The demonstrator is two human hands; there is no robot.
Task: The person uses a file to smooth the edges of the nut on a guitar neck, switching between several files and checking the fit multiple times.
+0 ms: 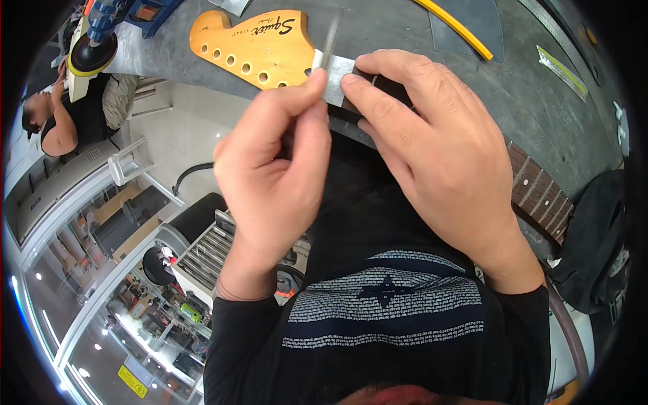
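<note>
A guitar neck lies across the workbench, its amber wood headstock (246,50) at the upper middle. Its dark fretboard (540,192) with pale dot inlays runs off to the right. Over the headstock end of the fretboard sits a thin silvery plate (339,69). My left hand (277,155) is closed, pinching a thin metal strip-like tool (331,42) that stands nearly upright beside the plate; motion blurs its shape. My right hand (442,138) grips the neck just right of the plate, fingertips at the plate's edge. The fretboard beneath this hand is mostly hidden.
On the grey workbench (499,94) lie a yellow tube (459,28) and a narrow yellow-green strip (563,73). Dark cloth (594,243) bunches at the right edge. A blue power tool with a round pad (93,54) is upper left, near another person (64,125). A metal-slatted rack (206,253) stands lower left.
</note>
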